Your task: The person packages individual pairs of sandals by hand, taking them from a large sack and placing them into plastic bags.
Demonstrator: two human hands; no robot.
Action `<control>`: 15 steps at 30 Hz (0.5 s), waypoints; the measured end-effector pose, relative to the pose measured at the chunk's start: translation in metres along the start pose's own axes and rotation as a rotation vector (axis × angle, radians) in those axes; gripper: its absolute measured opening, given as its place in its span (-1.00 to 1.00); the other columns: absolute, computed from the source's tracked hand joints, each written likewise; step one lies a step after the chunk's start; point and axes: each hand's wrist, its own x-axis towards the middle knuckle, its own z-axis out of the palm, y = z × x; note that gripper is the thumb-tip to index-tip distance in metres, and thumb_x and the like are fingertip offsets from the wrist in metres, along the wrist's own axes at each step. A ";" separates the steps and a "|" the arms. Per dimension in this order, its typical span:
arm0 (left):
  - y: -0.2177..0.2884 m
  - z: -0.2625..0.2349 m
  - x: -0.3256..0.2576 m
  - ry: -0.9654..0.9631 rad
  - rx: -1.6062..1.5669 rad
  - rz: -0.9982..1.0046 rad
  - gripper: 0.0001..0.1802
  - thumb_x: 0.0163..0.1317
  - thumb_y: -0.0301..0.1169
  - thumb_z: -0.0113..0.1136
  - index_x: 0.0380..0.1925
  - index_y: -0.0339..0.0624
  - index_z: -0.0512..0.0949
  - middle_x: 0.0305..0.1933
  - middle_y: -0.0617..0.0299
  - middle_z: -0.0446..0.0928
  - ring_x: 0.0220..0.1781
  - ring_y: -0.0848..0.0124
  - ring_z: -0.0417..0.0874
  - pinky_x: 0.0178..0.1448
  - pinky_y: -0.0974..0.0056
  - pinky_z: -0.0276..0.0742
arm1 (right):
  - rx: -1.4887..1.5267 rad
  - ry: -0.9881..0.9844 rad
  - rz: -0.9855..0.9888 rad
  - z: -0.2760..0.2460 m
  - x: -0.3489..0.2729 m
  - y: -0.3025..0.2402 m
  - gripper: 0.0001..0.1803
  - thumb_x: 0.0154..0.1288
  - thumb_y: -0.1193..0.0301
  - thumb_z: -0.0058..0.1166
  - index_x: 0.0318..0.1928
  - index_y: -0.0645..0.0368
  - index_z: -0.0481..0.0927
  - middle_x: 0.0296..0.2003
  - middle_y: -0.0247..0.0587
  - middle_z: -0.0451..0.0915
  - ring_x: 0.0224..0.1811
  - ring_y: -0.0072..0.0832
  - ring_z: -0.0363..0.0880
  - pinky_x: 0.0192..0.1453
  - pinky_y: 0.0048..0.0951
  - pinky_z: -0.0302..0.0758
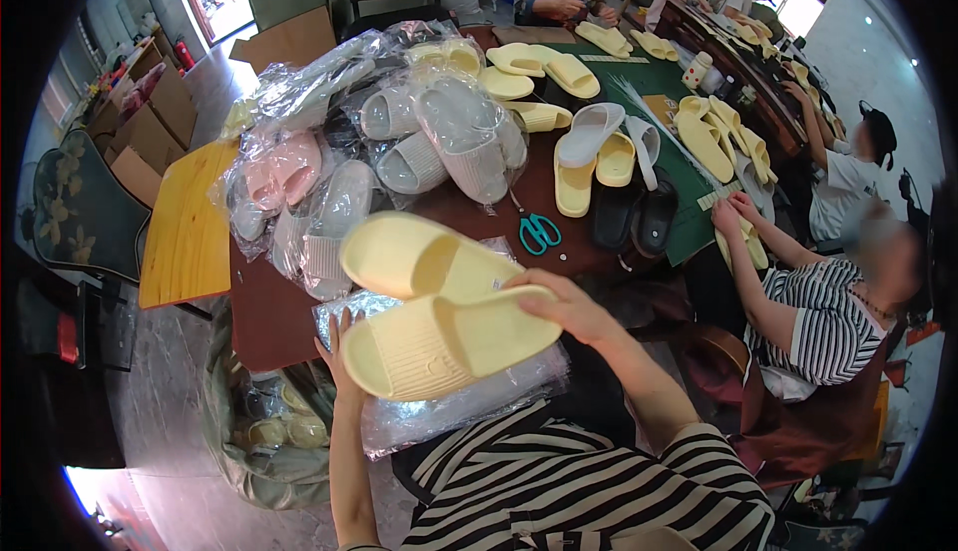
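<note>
Two pale yellow slippers are held together above the table's near edge, the lower slipper (409, 349) overlapping the upper slipper (399, 252). My right hand (564, 309) is closed round their heel ends. Beside the lower slipper's toe is my left hand (344, 356), fingers apart and stretched out over a stack of clear plastic bags (519, 381). The slipper partly hides that hand, so whether it touches the bags is unclear. Teal-handled scissors (539, 235) lie on the table just beyond the slippers.
Bagged slippers (464, 142) heap up on the left of the brown table (264, 326). Loose yellow, white and black slippers (654, 217) lie to the right. A sack (225, 441) with bagged slippers stands on the floor. A person in stripes (833, 321) sits at right.
</note>
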 end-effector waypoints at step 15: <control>0.006 -0.004 0.005 -0.049 -0.088 -0.093 -0.30 0.29 -0.03 0.10 0.40 0.04 0.27 0.54 0.20 0.09 0.59 0.10 -0.05 0.50 -0.35 -0.38 | -0.265 0.038 0.027 -0.080 -0.034 0.110 -0.37 0.33 0.25 0.13 0.34 0.19 0.32 0.26 -0.09 0.37 0.34 -0.35 0.28 0.41 -0.39 0.19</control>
